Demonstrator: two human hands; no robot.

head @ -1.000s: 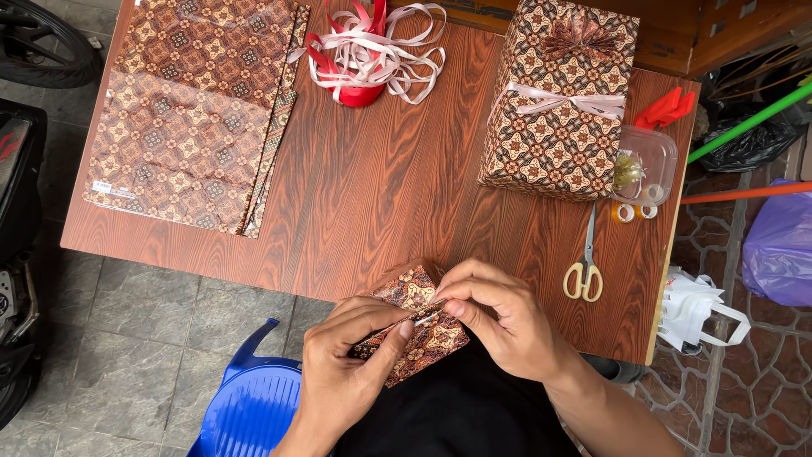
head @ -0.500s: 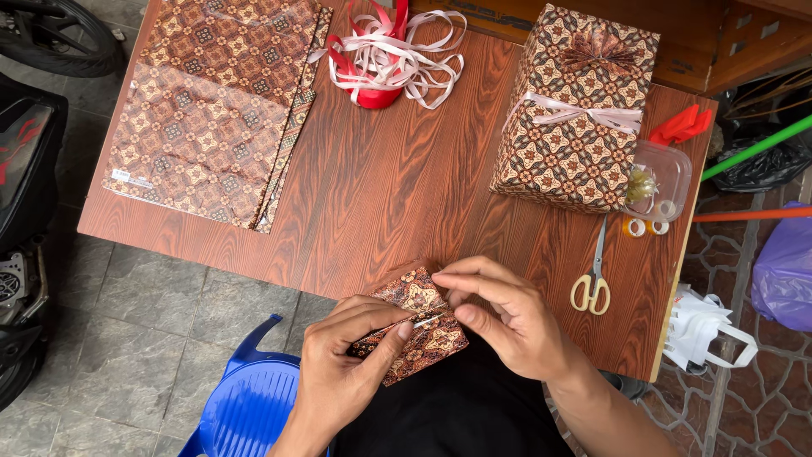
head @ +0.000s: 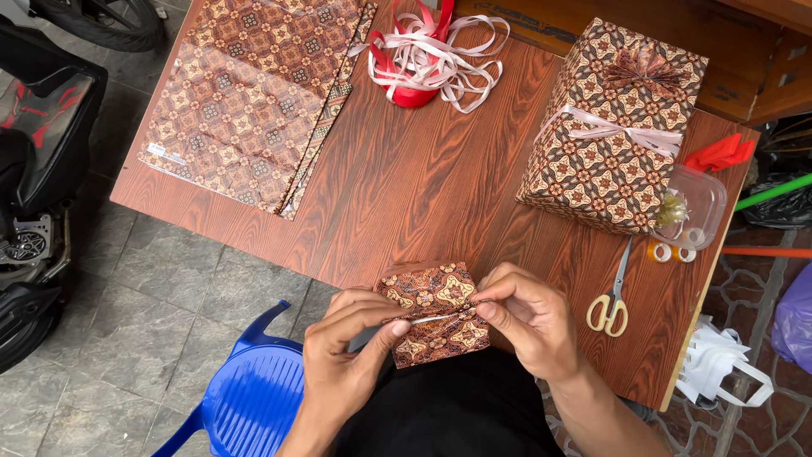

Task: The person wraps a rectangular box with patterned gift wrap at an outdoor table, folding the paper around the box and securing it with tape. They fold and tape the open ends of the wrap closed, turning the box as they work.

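Observation:
A small piece of brown patterned paper (head: 431, 296), folded and pleated, sits at the near edge of the wooden table (head: 406, 186). A thin pale ribbon crosses its middle. My left hand (head: 351, 355) pinches the ribbon and paper from the left side. My right hand (head: 524, 317) pinches the paper's right edge, with its fingers curled over it. Both hands hold the same piece above my dark-clothed lap.
A large wrapped box with a ribbon and paper fan (head: 613, 127) stands at the right. Scissors (head: 611, 296), tape rolls (head: 672, 252) and a clear tub (head: 698, 207) lie nearby. Sheets of patterned paper (head: 245, 93) lie left; a red and pale ribbon bundle (head: 427, 55) lies at the back. A blue plastic chair (head: 249, 398) is below.
The view has shifted slightly, so the table appears further to the right. My hands stay on the folded paper, with the fingers tightening around the ribbon at its middle.

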